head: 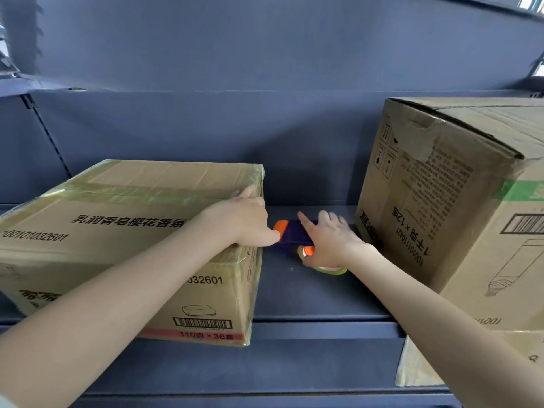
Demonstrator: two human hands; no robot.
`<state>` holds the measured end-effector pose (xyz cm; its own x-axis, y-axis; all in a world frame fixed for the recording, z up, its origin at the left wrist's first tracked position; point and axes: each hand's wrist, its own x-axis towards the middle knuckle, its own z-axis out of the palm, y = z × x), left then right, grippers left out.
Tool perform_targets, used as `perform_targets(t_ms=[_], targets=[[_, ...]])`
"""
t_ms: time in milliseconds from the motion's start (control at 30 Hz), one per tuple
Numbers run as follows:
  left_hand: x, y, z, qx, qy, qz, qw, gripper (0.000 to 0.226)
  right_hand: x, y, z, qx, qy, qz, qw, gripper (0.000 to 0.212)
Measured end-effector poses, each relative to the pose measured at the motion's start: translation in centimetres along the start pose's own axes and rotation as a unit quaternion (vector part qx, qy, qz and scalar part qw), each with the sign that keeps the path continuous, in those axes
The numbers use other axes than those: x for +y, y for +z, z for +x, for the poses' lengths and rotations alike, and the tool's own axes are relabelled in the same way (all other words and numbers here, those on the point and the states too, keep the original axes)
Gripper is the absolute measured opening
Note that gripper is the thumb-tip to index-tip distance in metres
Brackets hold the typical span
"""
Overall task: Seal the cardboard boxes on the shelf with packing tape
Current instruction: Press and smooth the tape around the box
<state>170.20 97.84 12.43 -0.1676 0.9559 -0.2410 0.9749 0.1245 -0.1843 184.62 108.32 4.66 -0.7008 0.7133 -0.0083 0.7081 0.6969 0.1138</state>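
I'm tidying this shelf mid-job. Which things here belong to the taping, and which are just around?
In the job: tape dispenser, gripped by the right hand; left box, taped on top, touched by the left hand; right box.
Just around: back panel; upper shelf at far left; cardboard corner at lower right, possibly another box.

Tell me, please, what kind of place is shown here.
Probably a stockroom or shop storage area: dark metal shelving, a taped box and a taller box, both printed with barcodes, and a tape dispenser lying between them.
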Motion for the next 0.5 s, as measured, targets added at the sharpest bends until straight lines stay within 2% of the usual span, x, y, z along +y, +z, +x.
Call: perform_targets(t_ms=[133,200,300,433,500], targets=[[-0.6,-0.3,0.2,-0.005,0.01,-0.053,0.999,0.061,-2.3,1.6,-0.5,0.067,0.035,0.045,0.996,0.066],[-1.7,-0.4,-0.2,0.022,0.048,-0.144,0.988,0.06,-3.2,2.2,-0.6,0.094,0.055,0.032,0.993,0.062],[-3.5,-0.2,-0.9,0.091,0.065,-0.274,0.955,0.054,-4.2,2.5,-0.7,0.112,0.09,0.012,0.99,0.067],[-3.6,1.5,-1.2,0.116,0.047,-0.246,0.961,0.053,-6.2,3.3,-0.9,0.101,0.1,0.02,0.99,0.071],[-3.1,2.0,-1.1,0.123,0.039,-0.213,0.969,0.053,-6.8,4.2,-1.2,0.09,0.112,0.046,0.989,0.06]])
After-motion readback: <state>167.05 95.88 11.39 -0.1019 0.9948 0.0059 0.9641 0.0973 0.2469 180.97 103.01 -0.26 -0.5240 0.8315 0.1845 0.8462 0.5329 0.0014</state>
